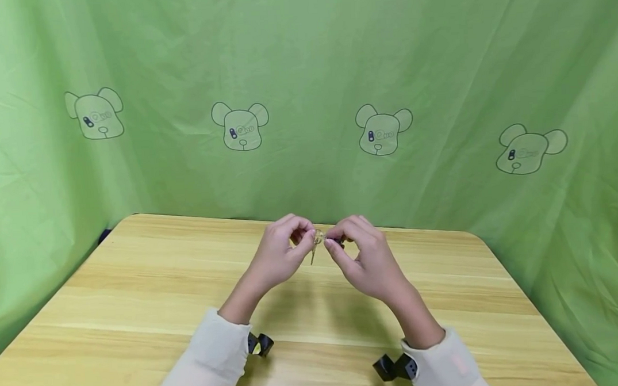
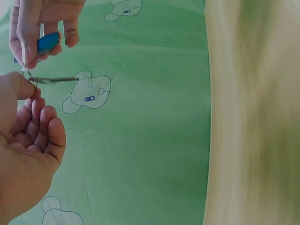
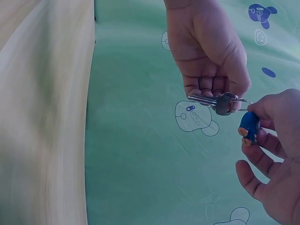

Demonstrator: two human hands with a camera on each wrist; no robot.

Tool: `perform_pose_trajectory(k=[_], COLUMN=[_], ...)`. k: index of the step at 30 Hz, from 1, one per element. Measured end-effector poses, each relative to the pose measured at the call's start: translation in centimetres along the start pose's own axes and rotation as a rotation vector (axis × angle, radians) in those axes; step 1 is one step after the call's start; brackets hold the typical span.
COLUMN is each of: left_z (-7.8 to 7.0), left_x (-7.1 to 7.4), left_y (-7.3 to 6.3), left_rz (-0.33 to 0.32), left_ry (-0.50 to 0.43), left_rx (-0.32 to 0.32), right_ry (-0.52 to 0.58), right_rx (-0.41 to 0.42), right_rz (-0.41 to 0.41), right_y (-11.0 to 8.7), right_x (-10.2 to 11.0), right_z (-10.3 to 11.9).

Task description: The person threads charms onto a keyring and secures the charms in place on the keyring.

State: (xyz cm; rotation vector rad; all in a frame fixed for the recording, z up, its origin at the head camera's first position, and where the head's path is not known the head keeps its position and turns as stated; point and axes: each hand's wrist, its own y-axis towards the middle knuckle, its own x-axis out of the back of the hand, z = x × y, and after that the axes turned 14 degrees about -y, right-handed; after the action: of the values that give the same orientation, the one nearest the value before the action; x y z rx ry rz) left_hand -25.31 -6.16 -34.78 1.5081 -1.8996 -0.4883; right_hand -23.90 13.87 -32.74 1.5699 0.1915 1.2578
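Above the far part of the table, my two hands meet at a key ring [image 3: 243, 101]. My left hand [image 1: 284, 249] pinches the ring between thumb and index finger, its other fingers curled. A metal key [image 3: 223, 103] hangs from the ring, its blade pointing down toward the tabletop. My right hand [image 1: 366, 254] pinches the other side, at the top of a small blue keychain figure [image 3: 251, 126] with orange feet. In the left wrist view the blue figure [image 2: 48, 42] shows between the right fingers. The head view mostly hides the figure behind the right fingers.
A light wood-grain table [image 1: 137, 292] with rounded far corners lies below the hands. Green cloth [image 1: 303, 55] printed with bear heads hangs behind it and at both sides. Black wrist cameras [image 1: 394, 366] stick out from the pale sleeves [image 1: 212, 352].
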Motion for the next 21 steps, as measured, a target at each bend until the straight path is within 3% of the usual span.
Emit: perform_pose_trajectory(k=[7,14,21], left_z=[0.0,-0.3,-0.2], left_x=[-0.8,-1.3,-1.2], left_y=[0.0,-0.1,-0.1], left_rz=[-0.069,-0.128,-0.122], left_ry=[-0.027,-0.075,-0.107], left_rx=[0.098,0.16,0.23], right_ry=[0.019,0.065,0.07], right_rx=[-0.046,-0.12,-0.135], right_rz=[0.016,0.084,0.073], right_y=[-0.3,-0.6,-0.6], right_x=[-0.5,-0.9,-0.9], right_z=[-0.2,-0.2,-0.1])
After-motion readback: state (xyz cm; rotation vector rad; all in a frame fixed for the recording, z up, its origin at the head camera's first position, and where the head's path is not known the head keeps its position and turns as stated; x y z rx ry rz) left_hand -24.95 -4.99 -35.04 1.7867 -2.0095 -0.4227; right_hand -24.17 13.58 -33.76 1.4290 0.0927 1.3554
